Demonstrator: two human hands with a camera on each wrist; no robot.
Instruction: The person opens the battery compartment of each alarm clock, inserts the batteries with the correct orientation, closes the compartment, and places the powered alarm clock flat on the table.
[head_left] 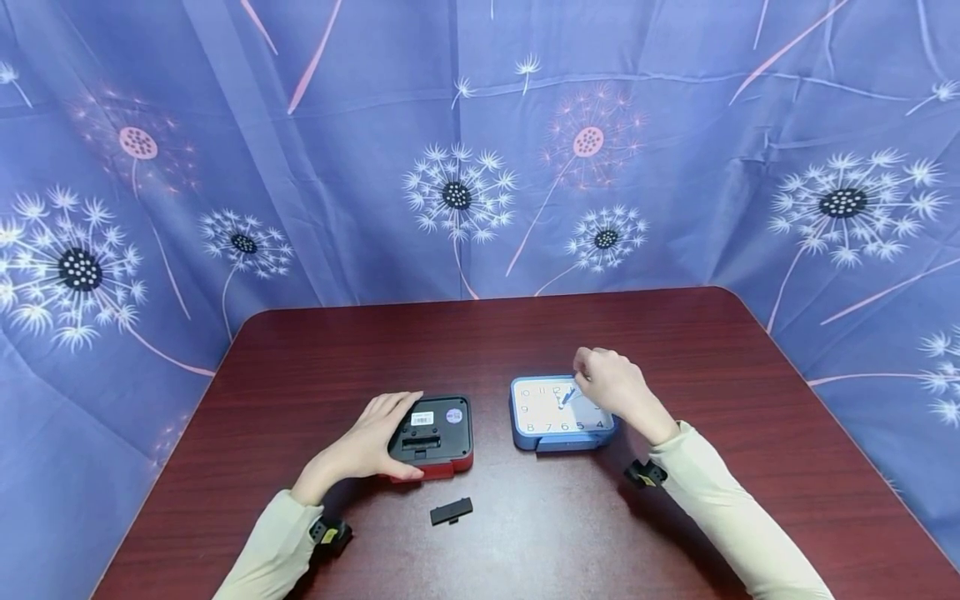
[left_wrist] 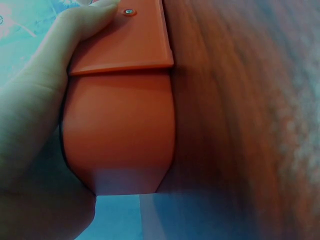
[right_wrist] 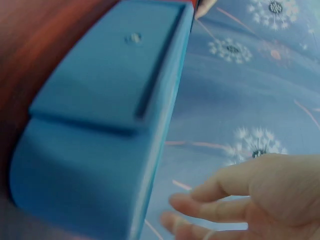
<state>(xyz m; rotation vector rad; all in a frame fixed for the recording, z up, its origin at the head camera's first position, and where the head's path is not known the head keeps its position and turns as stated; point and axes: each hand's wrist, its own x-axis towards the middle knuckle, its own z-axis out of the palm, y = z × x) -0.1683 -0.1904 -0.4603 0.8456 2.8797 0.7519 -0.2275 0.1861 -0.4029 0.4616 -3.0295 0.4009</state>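
Observation:
On the left of the table in the head view lies a red alarm clock (head_left: 463,457), its black back facing up and its battery slot (head_left: 422,443) uncovered. My left hand (head_left: 367,442) grips its left side, thumb along the near edge and fingers across the far edge. The left wrist view shows the thumb against the clock's red casing (left_wrist: 120,130). A blue clock (head_left: 543,425) lies to the right, white dial up. My right hand (head_left: 611,383) is over its far right corner; in the right wrist view its loosely bent fingers (right_wrist: 220,210) hold nothing and are apart from the blue casing (right_wrist: 85,160).
A small black battery cover (head_left: 452,511) lies on the dark red wooden table (head_left: 525,542), nearer me than the red clock. Behind the table hangs a blue curtain (head_left: 360,208) with dandelion prints.

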